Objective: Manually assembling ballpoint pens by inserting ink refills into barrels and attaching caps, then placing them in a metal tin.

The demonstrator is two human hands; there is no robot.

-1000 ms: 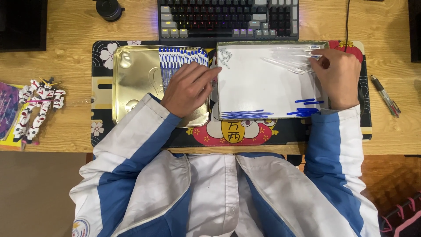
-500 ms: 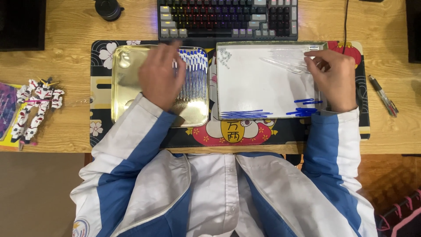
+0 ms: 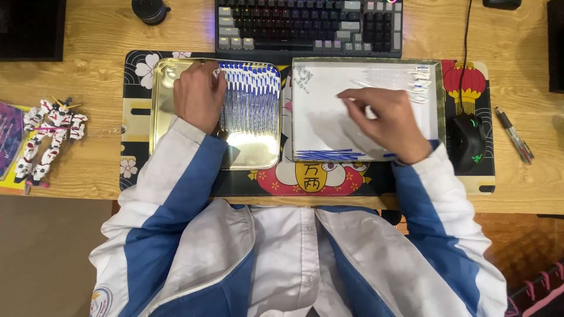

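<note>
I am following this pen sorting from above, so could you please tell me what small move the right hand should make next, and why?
Probably close the right hand on one of the loose clear pens in the white tray. Its fingertips lie just left of that small cluster, apparently empty, while the left hand rests against the row of blue-capped pens in the gold tray.

We have a single view, from a camera on the person's head, looking almost straight down at the light wooden desk and the blue-and-white jacket sleeves. It sits close enough that the dark patterned desk mat fills the middle (the black mechanical keyboard marks the far edge, cropped at the top).
</note>
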